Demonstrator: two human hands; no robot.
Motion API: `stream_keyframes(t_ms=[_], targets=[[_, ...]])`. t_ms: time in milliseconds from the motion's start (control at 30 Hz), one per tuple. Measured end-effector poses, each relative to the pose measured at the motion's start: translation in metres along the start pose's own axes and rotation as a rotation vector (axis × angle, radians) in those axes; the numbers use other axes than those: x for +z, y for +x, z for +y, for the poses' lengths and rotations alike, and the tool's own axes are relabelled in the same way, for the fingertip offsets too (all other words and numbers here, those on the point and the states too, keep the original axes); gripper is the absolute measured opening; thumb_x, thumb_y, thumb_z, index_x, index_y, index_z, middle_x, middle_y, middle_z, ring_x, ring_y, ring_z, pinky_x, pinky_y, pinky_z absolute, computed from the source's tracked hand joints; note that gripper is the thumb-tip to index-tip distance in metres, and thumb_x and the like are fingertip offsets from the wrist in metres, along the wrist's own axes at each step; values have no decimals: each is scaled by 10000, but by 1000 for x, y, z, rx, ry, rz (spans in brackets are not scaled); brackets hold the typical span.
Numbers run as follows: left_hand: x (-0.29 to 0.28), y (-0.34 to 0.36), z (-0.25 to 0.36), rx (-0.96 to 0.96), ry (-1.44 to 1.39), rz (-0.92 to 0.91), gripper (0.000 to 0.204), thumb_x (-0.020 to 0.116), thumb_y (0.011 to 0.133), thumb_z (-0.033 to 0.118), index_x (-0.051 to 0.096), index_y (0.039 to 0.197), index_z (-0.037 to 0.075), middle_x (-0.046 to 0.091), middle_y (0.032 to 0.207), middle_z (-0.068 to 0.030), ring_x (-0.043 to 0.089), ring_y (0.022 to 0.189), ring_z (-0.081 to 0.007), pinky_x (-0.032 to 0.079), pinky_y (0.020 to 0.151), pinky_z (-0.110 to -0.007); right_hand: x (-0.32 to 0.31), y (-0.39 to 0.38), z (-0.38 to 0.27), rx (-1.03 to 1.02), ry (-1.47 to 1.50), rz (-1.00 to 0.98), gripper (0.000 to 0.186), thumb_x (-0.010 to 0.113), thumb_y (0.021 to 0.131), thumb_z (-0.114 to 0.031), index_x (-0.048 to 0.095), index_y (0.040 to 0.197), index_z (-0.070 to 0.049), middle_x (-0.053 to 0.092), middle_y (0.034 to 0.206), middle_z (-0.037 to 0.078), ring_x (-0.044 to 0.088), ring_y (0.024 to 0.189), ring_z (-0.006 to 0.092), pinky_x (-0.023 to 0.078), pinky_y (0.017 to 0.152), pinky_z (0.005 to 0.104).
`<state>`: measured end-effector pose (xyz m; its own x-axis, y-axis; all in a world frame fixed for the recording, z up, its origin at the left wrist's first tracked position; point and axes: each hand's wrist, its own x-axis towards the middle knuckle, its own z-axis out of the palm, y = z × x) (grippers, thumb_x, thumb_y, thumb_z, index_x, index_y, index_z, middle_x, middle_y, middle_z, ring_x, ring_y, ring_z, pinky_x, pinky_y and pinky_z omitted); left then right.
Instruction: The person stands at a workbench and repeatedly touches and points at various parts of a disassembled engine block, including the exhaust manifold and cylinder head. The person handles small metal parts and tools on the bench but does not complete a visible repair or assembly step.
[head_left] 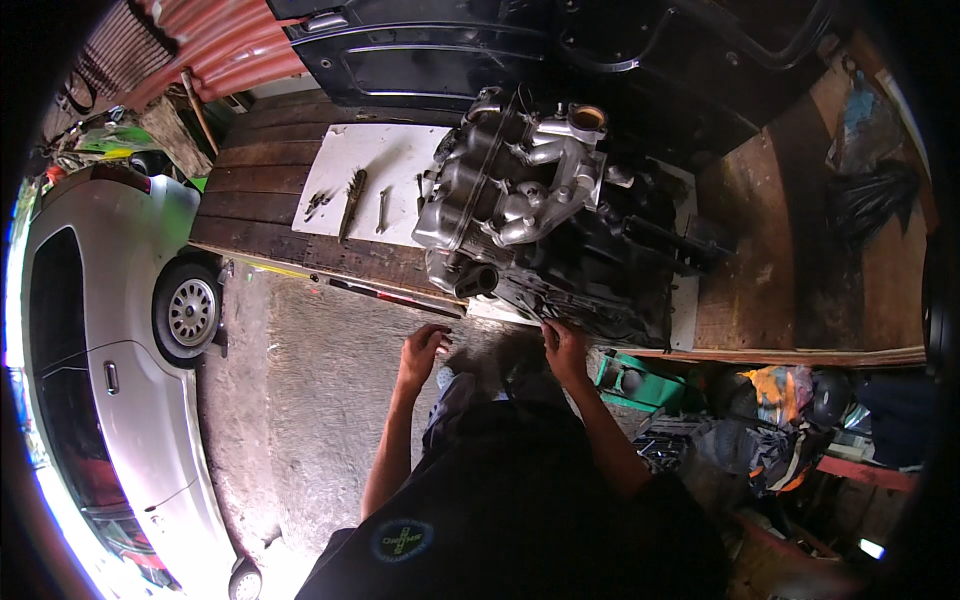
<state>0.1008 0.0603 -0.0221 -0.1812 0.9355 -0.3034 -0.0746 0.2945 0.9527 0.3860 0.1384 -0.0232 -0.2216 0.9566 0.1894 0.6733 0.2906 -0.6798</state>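
Note:
A grey metal engine block (520, 190) with a dark lower half lies on a wooden platform (260, 200). My right hand (565, 350) rests at the engine's near edge, fingers curled against the dark casing; whether it grips anything is unclear. My left hand (422, 348) hovers just below the platform's front edge, fingers loosely apart, holding nothing. A white sheet (340, 160) left of the engine carries a wire brush (352, 200) and a few small tools (384, 210).
A silver car (110, 340) stands at the left on the concrete floor (310, 400). A dark vehicle door (430, 50) hangs behind the platform. Green container (630, 380) and cluttered bags (780, 420) sit under the platform at right.

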Motion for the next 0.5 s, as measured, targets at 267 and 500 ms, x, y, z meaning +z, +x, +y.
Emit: stream_keyframes(t_ms=[267,500], targets=[[8,1,3,45,64,-25,266,481,987,176,616,1101,-23,683,905,-101,632,792,-134,496,698,-265,51,-7,31,69,182,116,222,594,942,-182,610,1064,1,680,817,133,677,737,305,513,625,362],[9,-8,3,28,65,6,257,486,983,172,623,1084,-21,673,896,-97,630,786,-136,492,692,-263,49,2,23,-26,-21,161,175,602,928,-177,604,1029,-34,663,846,185,651,760,380,522,662,421]])
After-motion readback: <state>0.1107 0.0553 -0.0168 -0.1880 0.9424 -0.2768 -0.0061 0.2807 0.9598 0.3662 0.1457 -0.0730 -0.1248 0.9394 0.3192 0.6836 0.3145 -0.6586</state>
